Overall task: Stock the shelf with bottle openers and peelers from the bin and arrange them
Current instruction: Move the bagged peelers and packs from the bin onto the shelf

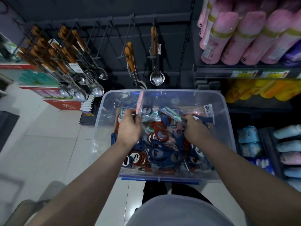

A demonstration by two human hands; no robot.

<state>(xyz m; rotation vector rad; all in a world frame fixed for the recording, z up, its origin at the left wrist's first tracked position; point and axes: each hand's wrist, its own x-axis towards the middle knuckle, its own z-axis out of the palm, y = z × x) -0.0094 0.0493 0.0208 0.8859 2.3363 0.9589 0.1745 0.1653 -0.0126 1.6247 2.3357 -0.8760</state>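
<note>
Both hands were down in the clear bin (228, 128) among bagged openers (161, 152). The left hand (128, 128) pinched a pink packet (139, 101); the right hand (194, 128) closed on a blue opener (206, 119).

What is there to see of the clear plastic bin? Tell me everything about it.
The clear plastic bin is a rectangular, see-through tub with rounded corners and no lid, sitting upright on the floor before the hook rack. A blue strip shows under its near edge. It holds a loose heap of dark blue, red and mint packaged openers and peelers. The left hand and right hand both reach inside among them.
</note>
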